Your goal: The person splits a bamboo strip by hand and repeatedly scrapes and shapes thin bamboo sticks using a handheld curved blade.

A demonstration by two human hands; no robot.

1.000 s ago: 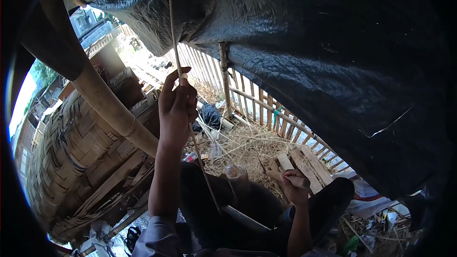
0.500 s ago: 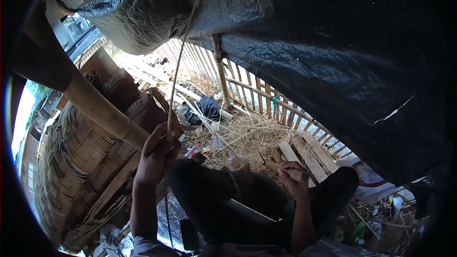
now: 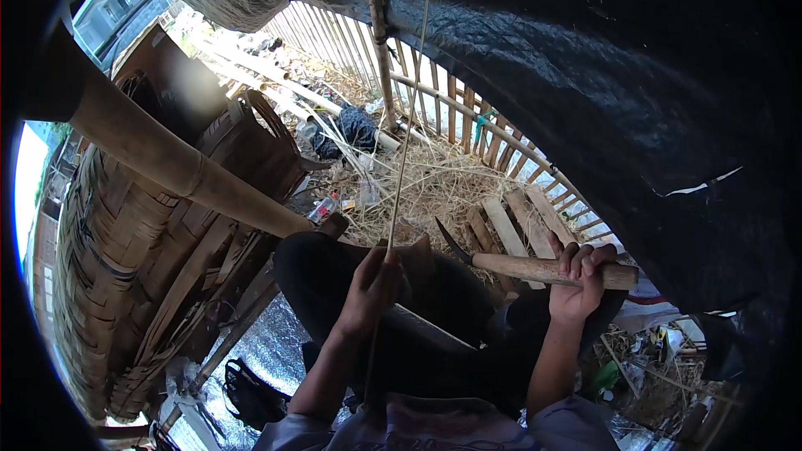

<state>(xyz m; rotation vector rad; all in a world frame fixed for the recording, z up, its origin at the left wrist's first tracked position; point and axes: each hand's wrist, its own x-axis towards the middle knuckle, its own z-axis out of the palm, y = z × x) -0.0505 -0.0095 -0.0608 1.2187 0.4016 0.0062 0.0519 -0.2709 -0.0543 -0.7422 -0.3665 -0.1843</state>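
Left hand: just past 6 o'clock from the middle of the view; the left hand (image 3: 373, 288) has its fingers drawn together, thumb and fingertips pinched on a thin strip.
Thin strip: the thin strip (image 3: 408, 138) runs from near 12 o'clock through the left hand's pinch to about 6 o'clock, leaning slightly toward 1 at its top.
Right hand: at 4 o'clock; the right hand (image 3: 578, 280) has most fingers curled around a knife's handle, with one digit standing up, clear of the wood.
Knife: the knife (image 3: 522, 267) lies above the right thigh, its dark curved blade pointing between 10 and 11 o'clock, apart from the strip.
Lap: a long flat piece (image 3: 439, 330) lies at 5 o'clock, near the left hand; its material is too dark to tell.
Woven basket: the woven basket (image 3: 113, 276) fills 8 o'clock, below a bamboo pole (image 3: 188, 171).
Straw: the straw (image 3: 451, 179) is spread at 1 o'clock, beside wooden boards (image 3: 505, 230) at 3.
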